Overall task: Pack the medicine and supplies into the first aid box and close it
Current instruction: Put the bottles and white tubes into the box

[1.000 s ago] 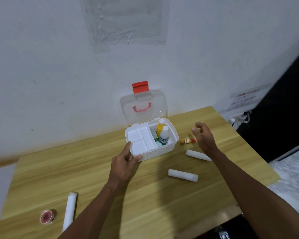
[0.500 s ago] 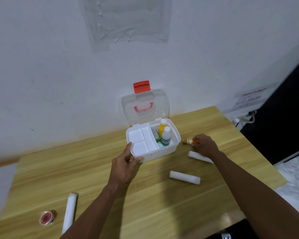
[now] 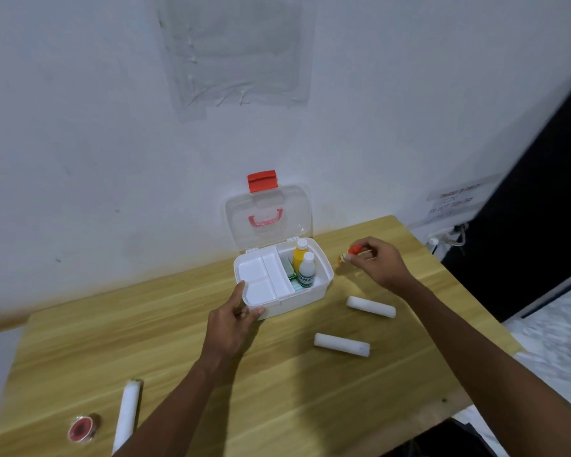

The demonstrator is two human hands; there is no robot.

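Lifted off the table, right hand pinches red-capped vial.

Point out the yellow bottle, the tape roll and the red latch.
yellow bottle (image 3: 298, 258), head view, on its yellow body.
tape roll (image 3: 80, 429), head view, on its red face.
red latch (image 3: 261, 181), head view, on its front.

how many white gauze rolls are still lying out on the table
3. One roll lies right of the first aid box, another lies nearer the front edge, and a third lies far left beside the red tape roll. None shows inside the box.
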